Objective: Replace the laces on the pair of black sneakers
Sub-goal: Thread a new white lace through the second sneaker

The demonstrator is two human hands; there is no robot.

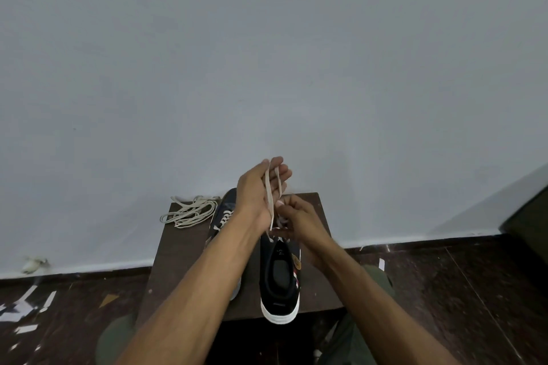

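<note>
- A small dark table (178,261) stands against a pale wall (267,53); two black sneakers sit on it side by side, heels toward the person.
- The near sneaker (280,296) has a white sole; its opening faces up, and inside it only a dark insole (281,267) shows; a round tan patch sits on its right side.
- The far sneaker (225,213) lies to the left, partly hidden by the left forearm; pale lacing crosses its front.
- The left hand (261,190) is raised above the near sneaker, palm toward the camera; its fingers are nearly straight and close together; two strands of a pale lace (270,195) run up across the palm to the fingertips, and whether the thumb pins them I cannot tell.
- The right hand (296,216) is curled just over the sneaker's tongue, its fingertips pinching the lace near the top eyelets.
- A loose bundle of pale laces (192,212) lies at the table's far left corner, just beside the far sneaker.
- The floor (444,290) is dark, with white paper scraps (29,299) scattered at left.
</note>
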